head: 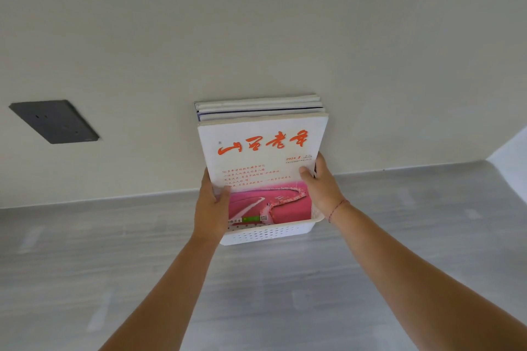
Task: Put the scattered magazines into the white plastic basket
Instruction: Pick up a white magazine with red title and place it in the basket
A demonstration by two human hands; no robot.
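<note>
Stack of magazines (261,151) stood upright in the white plastic basket (271,232), lower edges down inside it, top edges leaning back toward the wall (256,23). Whether the stack touched the wall, could not tell.

Front magazine: white cover, red brush-style title, pink photo across the lower half, barcode strip at the bottom edge. At least three or four more magazines sat behind it; only their top edges showed, one with a dark cover edge.

Left hand (212,208) gripped the stack's edge at 9 o'clock, thumb curled onto the front cover, fingers wrapped behind and hidden. Right hand (320,184) gripped the edge at 3 o'clock, thumb on the cover, fingers behind. Both were closed firmly around the stack. A red string bracelet (336,209) sat on the right wrist.

The basket had perforated sides and sat on the grey wood-grain surface (114,265), near the wall base. The left wrist covered its 9 o'clock corner. The basket's front rim lay at 6 o'clock from the stack, with a small gap of bare basket floor showing in front of the magazines.

Surroundings: a dark grey wall socket plate (54,121) at 9 o'clock from the stack, well apart. A wall corner at 3 o'clock, far right. Nothing lay on the surface between the arms and the basket.
</note>
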